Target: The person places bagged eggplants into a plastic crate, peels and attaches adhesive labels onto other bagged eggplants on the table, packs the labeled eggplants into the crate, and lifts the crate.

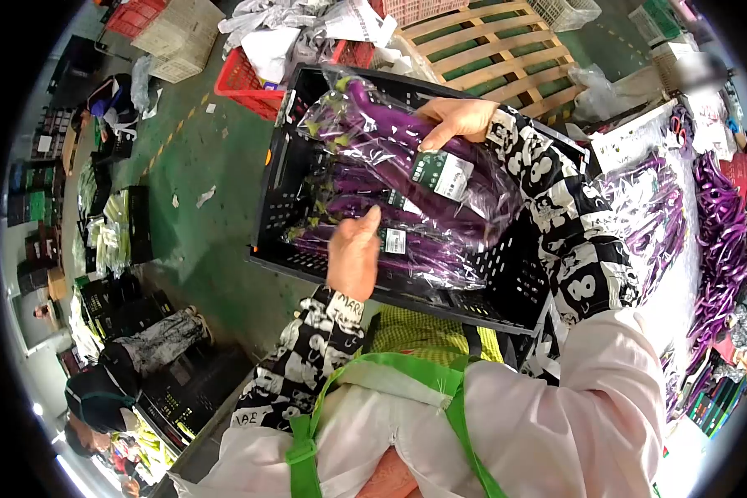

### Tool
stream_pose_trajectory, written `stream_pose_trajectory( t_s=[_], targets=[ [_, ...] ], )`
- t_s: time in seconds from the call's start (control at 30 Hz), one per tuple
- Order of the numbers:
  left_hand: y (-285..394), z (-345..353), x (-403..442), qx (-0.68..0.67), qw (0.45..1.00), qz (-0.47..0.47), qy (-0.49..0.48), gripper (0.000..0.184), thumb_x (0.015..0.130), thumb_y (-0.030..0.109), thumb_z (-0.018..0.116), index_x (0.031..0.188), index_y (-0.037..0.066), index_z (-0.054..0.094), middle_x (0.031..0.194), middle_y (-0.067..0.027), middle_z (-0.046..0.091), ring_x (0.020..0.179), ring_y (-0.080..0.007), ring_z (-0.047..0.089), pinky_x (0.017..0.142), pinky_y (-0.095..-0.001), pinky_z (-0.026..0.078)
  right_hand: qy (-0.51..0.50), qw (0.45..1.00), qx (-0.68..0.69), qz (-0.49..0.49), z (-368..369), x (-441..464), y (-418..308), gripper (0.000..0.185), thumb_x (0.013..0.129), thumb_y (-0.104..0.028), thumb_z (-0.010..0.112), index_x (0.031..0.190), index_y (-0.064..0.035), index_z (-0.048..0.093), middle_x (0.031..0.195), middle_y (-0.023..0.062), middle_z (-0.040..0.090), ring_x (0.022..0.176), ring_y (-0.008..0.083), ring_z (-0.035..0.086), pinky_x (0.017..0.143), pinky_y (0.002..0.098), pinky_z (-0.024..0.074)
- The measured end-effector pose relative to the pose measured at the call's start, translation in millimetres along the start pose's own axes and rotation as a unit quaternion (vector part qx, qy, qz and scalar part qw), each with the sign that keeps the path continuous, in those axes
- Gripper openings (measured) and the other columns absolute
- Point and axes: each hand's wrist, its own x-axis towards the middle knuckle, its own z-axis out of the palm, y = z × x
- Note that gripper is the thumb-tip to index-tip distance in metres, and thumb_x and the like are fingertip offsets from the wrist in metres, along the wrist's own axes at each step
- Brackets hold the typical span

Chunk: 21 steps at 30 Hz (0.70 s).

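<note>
Pinching the top eggplant bag, whose long axis runs ten to four o'clock in the black crate, the nearer right grip sits at one, the left grip, closure unclear, at seven.

A: Eggplants, centre: skin smooth, glossy. Wrapping?
B: Clear plastic film, crinkled, shiny. Label looks like paper, smooth.
A: Crate?
B: Black plastic, perforated, dull sheen.
A: One o'clock?
B: Pallet, bare wood, matt. Eleven: red basket, plastic.
A: Sleeves, three and seven?
B: Printed cloth, matt, creased. Floor, ten o'clock: smooth, faint sheen.
</note>
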Motion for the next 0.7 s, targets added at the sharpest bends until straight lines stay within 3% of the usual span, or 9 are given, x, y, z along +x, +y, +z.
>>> stream_pose_trajectory(
  t_s=[0.13, 0.17, 0.3, 0.33, 0.43, 0.53, 0.6, 0.67, 0.7],
  targets=[
    [-16.9, 10.0, 17.4, -0.222, 0.945, -0.153, -0.186, 0.077, 0.075, 0.058, 0.067, 0.120, 0.000, 0.045, 0.117, -0.0117, 0.049, 0.113, -0.0262, 0.045, 0.100, -0.0432, 0.035, 0.015, 0.994, 0.077, -0.080, 4.3, -13.3, 6.7, 0.056, 0.072, -0.015, 0.077, 0.118, 0.0069, 0.053, 0.104, 0.0124, 0.066, 0.089, 0.0161, 0.064, 0.084, 0.0292, 0.0498],
    [-23.3, 15.3, 19.7, -0.219, 0.939, -0.123, -0.233, 0.082, 0.071, 0.065, 0.064, 0.119, 0.002, 0.046, 0.117, -0.0106, 0.049, 0.113, -0.0246, 0.045, 0.101, -0.0434, 0.034, 0.013, 0.992, 0.107, -0.058, 3.9, -14.0, 11.2, 0.056, 0.071, -0.012, 0.078, 0.119, 0.0057, 0.053, 0.106, 0.0123, 0.066, 0.091, 0.0168, 0.064, 0.086, 0.0298, 0.0491],
    [-34.5, 56.9, 26.8, -0.124, 0.985, 0.020, -0.117, 0.020, 0.085, 0.015, 0.068, 0.097, 0.003, 0.059, 0.093, -0.0062, 0.065, 0.077, -0.0165, 0.059, 0.071, -0.0313, 0.049, 0.044, 0.999, 0.029, -0.015, 17.3, -18.4, 11.7, 0.066, 0.068, -0.015, 0.081, 0.121, 0.0088, 0.050, 0.107, 0.0111, 0.065, 0.093, 0.0150, 0.061, 0.086, 0.0288, 0.0483],
    [-42.3, 64.2, 31.2, -0.087, 0.996, 0.010, -0.028, 0.019, 0.083, 0.011, 0.070, 0.096, 0.002, 0.058, 0.085, -0.0046, 0.063, 0.070, -0.0134, 0.058, 0.064, -0.0284, 0.048, 0.069, 0.997, -0.031, -0.009, 16.5, -16.6, 10.5, 0.064, 0.069, -0.017, 0.080, 0.119, 0.0089, 0.051, 0.104, 0.0090, 0.064, 0.091, 0.0128, 0.059, 0.084, 0.0277, 0.0474],
    [-65.5, 70.2, 45.4, -0.047, 0.999, 0.003, 0.007, 0.017, 0.084, 0.011, 0.069, 0.090, 0.002, 0.057, 0.081, -0.0028, 0.060, 0.065, -0.0105, 0.055, 0.056, -0.0256, 0.046, 0.076, 0.973, -0.195, 0.092, 4.1, -9.4, -1.9, 0.041, 0.072, -0.014, 0.074, 0.103, 0.0076, 0.059, 0.090, 0.0078, 0.066, 0.079, 0.0099, 0.057, 0.069, 0.0266, 0.0469],
    [-77.3, 77.4, 63.4, -0.095, 0.994, -0.012, 0.059, 0.016, 0.086, 0.007, 0.065, 0.090, -0.002, 0.053, 0.081, -0.0058, 0.058, 0.066, -0.0133, 0.057, 0.063, -0.0294, 0.053, 0.086, 0.915, -0.388, 0.072, 0.6, 10.4, -14.2, 0.038, 0.071, -0.019, 0.072, 0.099, 0.0055, 0.061, 0.081, 0.0073, 0.066, 0.072, 0.0099, 0.056, 0.064, 0.0279, 0.0459],
    [-72.1, 76.9, 75.5, -0.075, 0.995, 0.016, 0.071, 0.016, 0.088, 0.005, 0.061, 0.095, -0.006, 0.051, 0.082, -0.0094, 0.059, 0.067, -0.0152, 0.057, 0.066, -0.0287, 0.054, 0.140, 0.840, -0.523, 0.036, -0.5, 24.7, -17.6, 0.036, 0.071, -0.024, 0.068, 0.097, 0.0006, 0.064, 0.081, 0.0118, 0.067, 0.073, 0.0212, 0.063, 0.068, 0.0351, 0.0475],
    [-111.3, 36.8, 134.8, 0.151, 0.982, 0.108, 0.034, 0.023, 0.087, 0.008, 0.061, 0.101, -0.007, 0.051, 0.087, -0.0103, 0.060, 0.069, -0.0179, 0.058, 0.064, -0.0319, 0.053, 0.395, 0.685, -0.608, -0.075, -14.4, 52.9, 39.1, 0.036, 0.066, -0.028, 0.070, 0.091, -0.0031, 0.067, 0.077, 0.0113, 0.066, 0.075, 0.0236, 0.064, 0.068, 0.0376, 0.0484],
    [-90.5, 29.2, 130.5, 0.499, 0.839, 0.215, -0.021, 0.029, 0.087, 0.014, 0.060, 0.106, -0.006, 0.051, 0.090, -0.0118, 0.061, 0.069, -0.0259, 0.059, 0.063, -0.0402, 0.051, 0.572, 0.595, -0.564, 0.022, -33.0, 101.1, 92.3, 0.034, 0.065, -0.029, 0.069, 0.091, -0.0072, 0.067, 0.079, 0.0096, 0.066, 0.076, 0.0223, 0.064, 0.068, 0.0380, 0.0488]
  ],
)
